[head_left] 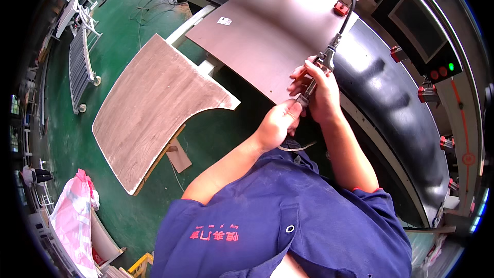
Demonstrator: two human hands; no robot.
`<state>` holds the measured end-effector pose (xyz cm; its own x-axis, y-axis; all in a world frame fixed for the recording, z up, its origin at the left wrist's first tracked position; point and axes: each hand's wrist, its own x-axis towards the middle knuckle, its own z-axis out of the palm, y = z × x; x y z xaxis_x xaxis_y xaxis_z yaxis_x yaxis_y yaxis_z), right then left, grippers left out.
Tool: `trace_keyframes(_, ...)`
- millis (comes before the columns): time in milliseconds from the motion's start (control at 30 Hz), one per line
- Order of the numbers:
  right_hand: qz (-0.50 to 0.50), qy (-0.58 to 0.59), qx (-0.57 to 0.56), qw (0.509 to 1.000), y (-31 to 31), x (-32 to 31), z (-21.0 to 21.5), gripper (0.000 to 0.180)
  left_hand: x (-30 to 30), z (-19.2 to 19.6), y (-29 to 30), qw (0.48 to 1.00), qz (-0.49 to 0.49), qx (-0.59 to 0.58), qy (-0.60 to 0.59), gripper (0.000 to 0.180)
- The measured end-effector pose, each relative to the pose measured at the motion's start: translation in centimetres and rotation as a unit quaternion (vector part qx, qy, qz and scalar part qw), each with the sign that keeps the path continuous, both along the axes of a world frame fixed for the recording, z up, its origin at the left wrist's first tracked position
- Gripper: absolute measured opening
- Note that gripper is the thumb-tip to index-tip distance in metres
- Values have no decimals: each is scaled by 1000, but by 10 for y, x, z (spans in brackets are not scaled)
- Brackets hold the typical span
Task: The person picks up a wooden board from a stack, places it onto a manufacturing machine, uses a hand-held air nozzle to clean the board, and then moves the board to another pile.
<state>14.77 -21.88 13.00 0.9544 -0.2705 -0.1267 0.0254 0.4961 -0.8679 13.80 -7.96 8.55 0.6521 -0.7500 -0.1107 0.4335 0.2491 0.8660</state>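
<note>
In front of my chest, both hands are closed on a slim, dark metal hand tool [326, 59] with a black hose [353, 5] at its upper end. Its exact kind I cannot make out. My left hand [278, 125] pinches the lower end. Higher up, my right hand [325, 90] curls its fingers around the shaft, with the thumb along it. The tool is tilted, upper end leaning right, over the near edge of a large brownish panel [247, 31]. A thin cord or strip [298, 149] hangs below my hands.
Red clamps [341, 9] line a machine beside a long black curved pad [393, 98]. At right stands a control box [419, 25] with lit buttons. A worn, curved-edge board [154, 108] stands left on a wooden support. Farther left are a roller rack [81, 67] and pink-white sheeting [74, 216].
</note>
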Motion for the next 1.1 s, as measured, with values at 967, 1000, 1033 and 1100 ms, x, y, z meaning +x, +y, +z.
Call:
trace_keyframes(967,-77,-200,80,973,10,-3,47,26,-11,16,10,912,168,123,-355,25)
trace_keyframes(1000,-76,-202,75,974,11,-4,50,26,-11,17,9,912,168,113,-357,25)
trace_keyframes(1033,-73,-203,71,974,12,-5,52,26,-12,18,9,912,170,103,-359,24)
trace_keyframes(1100,-70,-189,64,977,16,-4,54,26,-13,17,10,916,166,94,-354,23)
